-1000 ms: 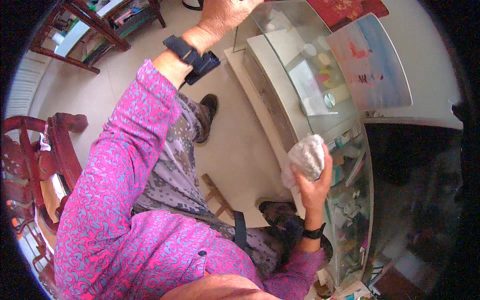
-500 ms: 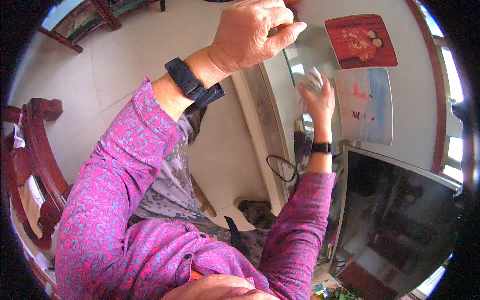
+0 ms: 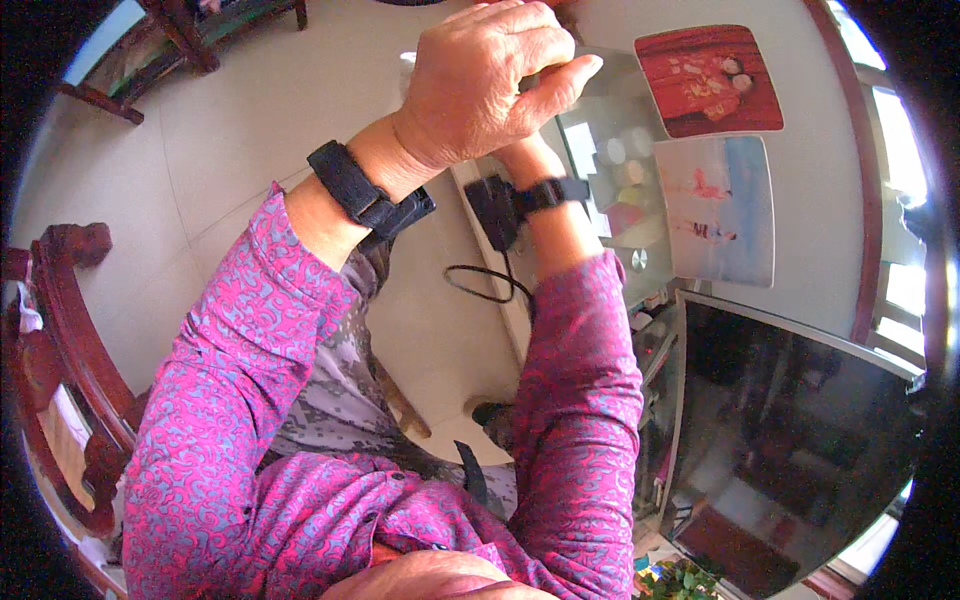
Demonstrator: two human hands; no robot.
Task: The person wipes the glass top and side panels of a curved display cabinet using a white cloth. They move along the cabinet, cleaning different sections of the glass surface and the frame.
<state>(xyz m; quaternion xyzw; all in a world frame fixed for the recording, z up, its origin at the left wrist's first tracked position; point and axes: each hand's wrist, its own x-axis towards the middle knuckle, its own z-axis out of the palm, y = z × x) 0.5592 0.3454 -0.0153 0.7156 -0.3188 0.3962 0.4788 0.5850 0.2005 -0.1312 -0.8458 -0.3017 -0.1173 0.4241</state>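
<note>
My left hand (image 3: 495, 85) is raised at the top centre, fingers curled in and thumb pointing right. What it holds, if anything, is hidden. Behind and below it is my right hand (image 3: 528, 152); only its heel and wrist show, and its fingers are covered. A small whitish bit (image 3: 408, 62) peeks out left of my left hand; I cannot tell whether it is the cloth seen earlier. Just right of both hands lies a glass top (image 3: 625, 125) with bright reflections. Black straps (image 3: 355, 190) circle both wrists, and a black cable (image 3: 465, 268) loops below the right one.
Two pictures (image 3: 708, 80) are fixed to the wall on the right. Below them stands a large dark screen (image 3: 790, 440), with a leafy plant (image 3: 680, 580) at its foot. A carved wooden chair (image 3: 75, 330) is at left, a dark wooden stand (image 3: 150, 60) at upper left.
My right hand, which held a crumpled white cloth over the glass, has swung left and up behind my left hand. The left hand has shifted slightly left and down.
</note>
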